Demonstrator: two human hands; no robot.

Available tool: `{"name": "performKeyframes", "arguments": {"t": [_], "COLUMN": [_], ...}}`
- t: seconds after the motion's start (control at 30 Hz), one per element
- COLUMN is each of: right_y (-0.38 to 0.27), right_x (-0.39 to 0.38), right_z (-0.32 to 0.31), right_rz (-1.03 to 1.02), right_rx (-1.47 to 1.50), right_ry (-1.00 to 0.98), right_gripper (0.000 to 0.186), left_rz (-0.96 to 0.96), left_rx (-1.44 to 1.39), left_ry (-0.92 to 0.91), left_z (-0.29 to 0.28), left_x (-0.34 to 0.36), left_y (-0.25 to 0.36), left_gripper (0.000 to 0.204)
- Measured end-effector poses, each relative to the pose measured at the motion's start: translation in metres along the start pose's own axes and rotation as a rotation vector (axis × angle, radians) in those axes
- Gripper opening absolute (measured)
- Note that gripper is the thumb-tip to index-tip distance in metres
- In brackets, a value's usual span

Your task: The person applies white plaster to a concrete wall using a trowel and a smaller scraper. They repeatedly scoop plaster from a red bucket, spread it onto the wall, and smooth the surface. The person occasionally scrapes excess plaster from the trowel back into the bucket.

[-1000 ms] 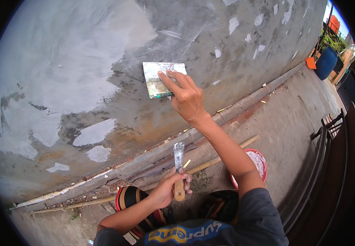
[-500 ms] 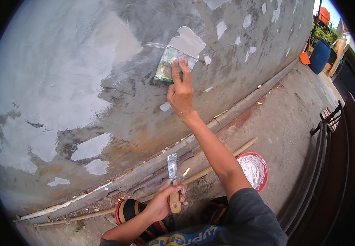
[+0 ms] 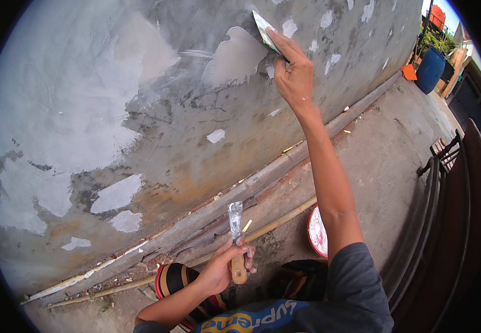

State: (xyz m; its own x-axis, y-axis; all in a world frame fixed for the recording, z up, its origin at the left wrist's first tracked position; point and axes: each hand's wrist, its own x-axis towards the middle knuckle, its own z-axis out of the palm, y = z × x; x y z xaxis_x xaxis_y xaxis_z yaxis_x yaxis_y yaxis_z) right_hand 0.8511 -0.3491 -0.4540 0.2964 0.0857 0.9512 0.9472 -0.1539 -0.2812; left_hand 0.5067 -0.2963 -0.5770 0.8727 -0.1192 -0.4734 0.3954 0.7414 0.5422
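My right hand [image 3: 293, 75] reaches up to the grey plastered wall [image 3: 185, 139], closed on a flat metal filler blade [image 3: 264, 32] tilted almost edge-on at the wall. Left of the blade is a fresh pale patch of filler [image 3: 235, 55]. My left hand [image 3: 224, 266], low in the middle, grips a putty knife [image 3: 235, 219] by its wooden handle, blade pointing up and smeared white. Beside my right forearm, partly hidden by it, a red-rimmed bucket [image 3: 317, 227] holds white paste.
A bamboo pole [image 3: 279, 222] lies along the wall's foot over the concrete ground [image 3: 379, 166]. Dark wooden furniture [image 3: 446, 194] stands at the right. At the far upper right are a blue barrel [image 3: 430, 69], an orange object [image 3: 408, 71] and some plants.
My right hand has swept up and to the right, turning the blade steeper, and a fresh patch of pale filler shows where it passed. My left hand has barely moved.
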Motion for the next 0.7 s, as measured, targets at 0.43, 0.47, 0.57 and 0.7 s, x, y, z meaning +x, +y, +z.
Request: {"name": "performKeyframes", "arguments": {"t": [0.43,0.47,0.57,0.7], "right_y": [-0.052,-0.049,-0.027,-0.022], "right_x": [-0.114,-0.094,-0.022,0.011], "right_z": [0.02,0.014,-0.005,0.003], "right_rz": [0.159,0.135,0.006,0.04], "right_rx": [0.292,0.281,0.163,0.049], "right_ry": [-0.499,-0.347,0.031,0.014], "right_gripper": [0.057,0.055,0.052,0.056], "left_rz": [0.045,0.041,0.046,0.04], "left_rx": [-0.002,-0.001,-0.003,0.045], "left_ry": [0.045,0.051,0.036,0.063], "left_z": [0.009,0.009,0.008,0.014], "left_x": [0.004,-0.001,-0.004,-0.003], "left_y": [-0.007,-0.006,-0.008,-0.006], "left_gripper": [0.012,0.012,0.013,0.015]}}
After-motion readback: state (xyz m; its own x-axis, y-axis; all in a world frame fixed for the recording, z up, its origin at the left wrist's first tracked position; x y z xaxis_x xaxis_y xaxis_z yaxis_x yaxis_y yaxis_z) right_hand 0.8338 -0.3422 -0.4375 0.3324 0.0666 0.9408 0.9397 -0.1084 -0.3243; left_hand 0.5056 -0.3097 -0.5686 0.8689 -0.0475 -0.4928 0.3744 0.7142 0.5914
